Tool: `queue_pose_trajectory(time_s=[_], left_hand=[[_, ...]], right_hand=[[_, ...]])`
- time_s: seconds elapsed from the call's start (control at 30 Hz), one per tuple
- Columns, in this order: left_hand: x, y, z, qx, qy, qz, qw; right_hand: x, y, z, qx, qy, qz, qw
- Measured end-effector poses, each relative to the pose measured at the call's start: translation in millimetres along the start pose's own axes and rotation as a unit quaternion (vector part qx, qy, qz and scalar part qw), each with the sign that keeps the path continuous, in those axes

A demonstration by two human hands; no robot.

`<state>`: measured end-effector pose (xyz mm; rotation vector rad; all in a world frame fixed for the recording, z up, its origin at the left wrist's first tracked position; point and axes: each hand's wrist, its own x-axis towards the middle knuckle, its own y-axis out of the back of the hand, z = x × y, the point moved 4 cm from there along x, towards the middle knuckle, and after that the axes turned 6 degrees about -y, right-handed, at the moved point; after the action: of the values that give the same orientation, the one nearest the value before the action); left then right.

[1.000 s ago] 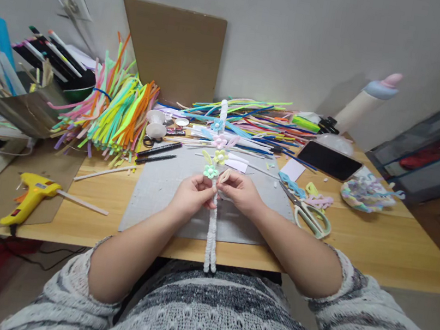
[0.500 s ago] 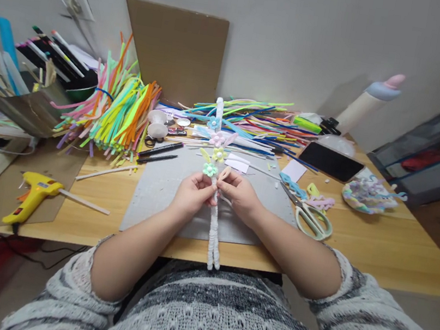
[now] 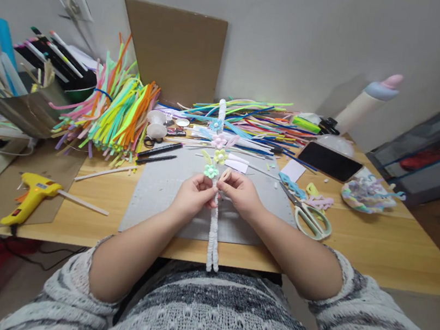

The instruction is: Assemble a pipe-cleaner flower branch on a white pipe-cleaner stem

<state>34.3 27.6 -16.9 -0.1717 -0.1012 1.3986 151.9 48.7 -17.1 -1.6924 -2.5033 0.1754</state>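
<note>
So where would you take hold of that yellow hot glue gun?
Probably the handle, with the left hand coming from the near side: the yellow hot glue gun lies with its handle angled toward the table's near edge, its glue stick jutting right.

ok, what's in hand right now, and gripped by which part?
The left hand pinches the white strip just below its green flower; the right hand pinches a small cream loop by its lower end.
</note>
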Motion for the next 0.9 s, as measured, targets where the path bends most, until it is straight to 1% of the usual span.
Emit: queue_pose_trajectory(time_s=[0.2,0.33,0.47,0.6,0.73,0.9], left_hand=[[-1.2,-1.5,1.2,0.000,-0.008,0.003,1.000],[-1.6,-1.8,3.3,0.005,-0.018,-0.011,1.000],[-1.3,-2.2,3.6,-0.011,-0.020,-0.033,0.999],[-0.2,-2.4,2.1,-0.041,-0.027,-0.043,0.998],[0.5,-3.2,0.9,-0.040,-0.034,-0.049,0.997],[0.3,-5.0,1.5,-0.044,-0.029,-0.058,0.997]], right_hand=[[0.1,1.8,-1.6,-0.029,0.016,0.015,0.999],[0.8,2.2,0.7,-0.013,0.015,0.007,1.000],[-0.3,0.2,-0.9,0.002,0.033,0.003,0.999],[-2.1,-2.0,-4.6,0.019,0.056,0.017,0.998],[-4.3,-2.9,-6.9,0.033,0.071,0.032,0.996],[-6.1,-2.4,-6.3,0.027,0.076,0.047,0.996]])
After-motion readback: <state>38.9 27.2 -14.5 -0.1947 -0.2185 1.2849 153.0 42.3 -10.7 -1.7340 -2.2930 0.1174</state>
